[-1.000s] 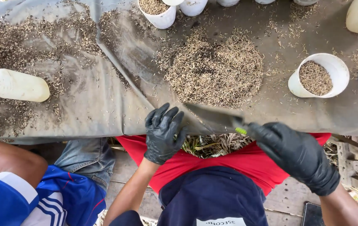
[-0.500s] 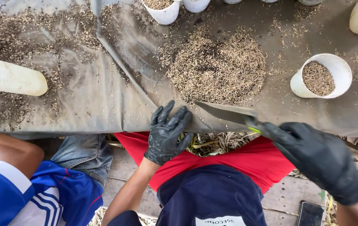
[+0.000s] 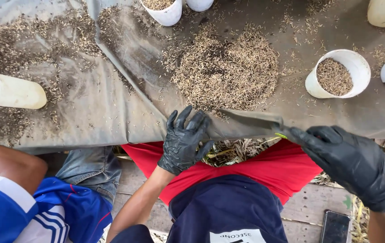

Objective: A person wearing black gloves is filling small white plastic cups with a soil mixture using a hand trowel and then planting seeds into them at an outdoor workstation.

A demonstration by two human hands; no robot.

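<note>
Pressing down on the near edge of the grey sheet (image 3: 89,117), the left hand (image 3: 184,140) lies flat in its black glove, fingers spread wide, holding nothing, wrist bent back toward the body. Just beside it, the right hand (image 3: 353,162), also gloved in black, is wrapped around the handle of a flat metal scraper (image 3: 251,119) whose blade rests on the sheet edge, pointing toward the left hand, with the forearm coming in from the lower right.

Beyond the blade sits a heap of husky seed (image 3: 226,69) on the surface, close to the edge. 1 white tub (image 3: 334,74) part-filled with the same seed stands to the right, another (image 3: 163,11) at the top, and a pale bottle (image 3: 10,91) lies on its side at the left.

Judging from this, the blade tip stands near the spread fingers and could nick the glove if it slides left; seed could also spill over the sagging edge.
</note>
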